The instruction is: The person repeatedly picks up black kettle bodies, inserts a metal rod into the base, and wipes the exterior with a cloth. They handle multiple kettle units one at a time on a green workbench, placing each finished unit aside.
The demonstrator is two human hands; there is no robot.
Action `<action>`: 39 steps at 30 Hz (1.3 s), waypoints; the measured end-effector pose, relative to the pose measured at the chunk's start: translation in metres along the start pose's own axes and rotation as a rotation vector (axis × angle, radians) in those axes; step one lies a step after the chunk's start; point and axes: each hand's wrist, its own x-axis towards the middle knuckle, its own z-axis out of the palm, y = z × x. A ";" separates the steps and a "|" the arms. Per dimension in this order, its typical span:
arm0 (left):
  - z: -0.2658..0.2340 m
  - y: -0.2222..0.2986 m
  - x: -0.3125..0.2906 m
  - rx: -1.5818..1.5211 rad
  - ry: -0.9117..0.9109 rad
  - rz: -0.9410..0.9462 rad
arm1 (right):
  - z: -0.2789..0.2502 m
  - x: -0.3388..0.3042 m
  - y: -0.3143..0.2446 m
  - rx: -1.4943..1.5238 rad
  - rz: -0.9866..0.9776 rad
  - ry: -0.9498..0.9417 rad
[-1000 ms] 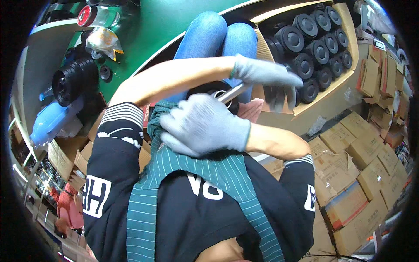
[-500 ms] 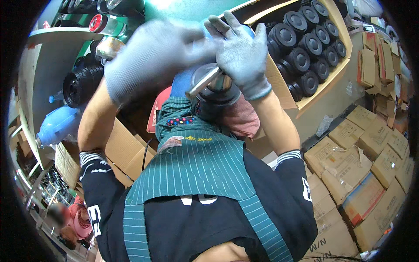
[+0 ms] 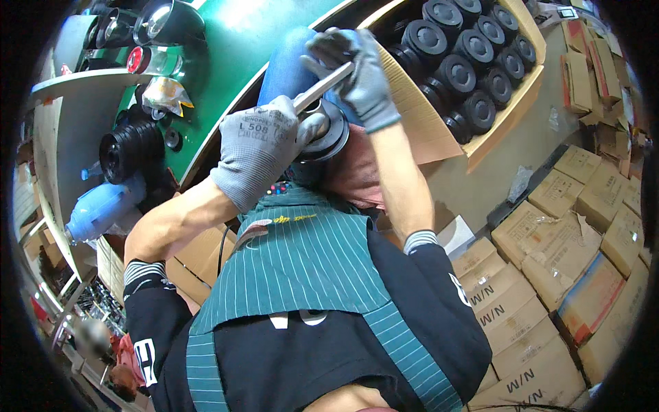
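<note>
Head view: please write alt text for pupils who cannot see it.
A gloved left hand grips a grey bar that reaches the gloved right hand, beside a round black part. At right, an open cardboard box holds black cylinders.

A green, smooth-topped table [image 3: 233, 51] with a pale rim slants across the upper left. Toward its left end, a small flat black disc [image 3: 173, 139] lies in from the pale edge. Farther along that end is a crumpled clear plastic bag [image 3: 165, 94] with yellow-orange print, and beyond it a clear cylindrical jar [image 3: 163, 63] with a red lid, on its side. The grey floor [image 3: 473, 189] carries a crumpled sheet of clear plastic [image 3: 520, 182] and a smaller clear scrap [image 3: 553, 118]. Whether the brown cardboard cartons [image 3: 555, 237] rest directly on the floor cannot be told.
</note>
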 end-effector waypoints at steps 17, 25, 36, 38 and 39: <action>0.075 -0.095 0.099 -0.795 0.177 0.741 | 0.055 -0.125 0.051 -0.854 -0.785 -0.211; 0.075 -0.087 0.084 -0.721 0.318 0.366 | 0.045 -0.100 0.019 -1.642 -0.252 -0.040; 0.141 -0.165 0.073 -0.621 0.545 -0.513 | 0.047 -0.111 0.013 -1.878 0.033 -0.090; 0.173 -0.187 0.093 -0.473 0.696 -0.471 | 0.064 -0.107 0.023 -1.865 -0.078 -0.120; 0.183 -0.202 0.098 -0.385 0.659 -0.476 | 0.067 -0.104 0.025 -1.887 -0.164 -0.180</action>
